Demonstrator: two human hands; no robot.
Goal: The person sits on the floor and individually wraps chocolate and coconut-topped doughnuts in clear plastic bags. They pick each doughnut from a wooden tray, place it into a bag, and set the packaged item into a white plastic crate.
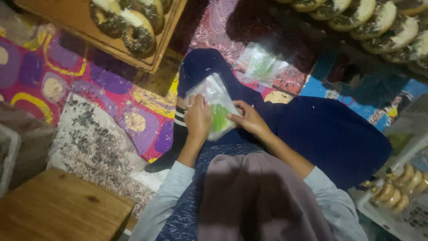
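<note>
Centre of frame: left hand (pixel 197 119) and right hand (pixel 248 118) both gripped a stack of clear plastic bags (pixel 216 101) with a green patch, held over the lap. Fingertips hid behind the plastic; bag count was unclear. More bags (pixel 262 65) lay blurred on the mat (pixel 67 85) above. Wooden tray (pixel 84 22) of topped buns (pixel 133 27) was cut off upper left; another row (pixel 379 22) upper right was dim.

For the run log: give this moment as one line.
left hand: grips plastic bag stack | right hand: pinches stack edge | stack: over lap
</note>
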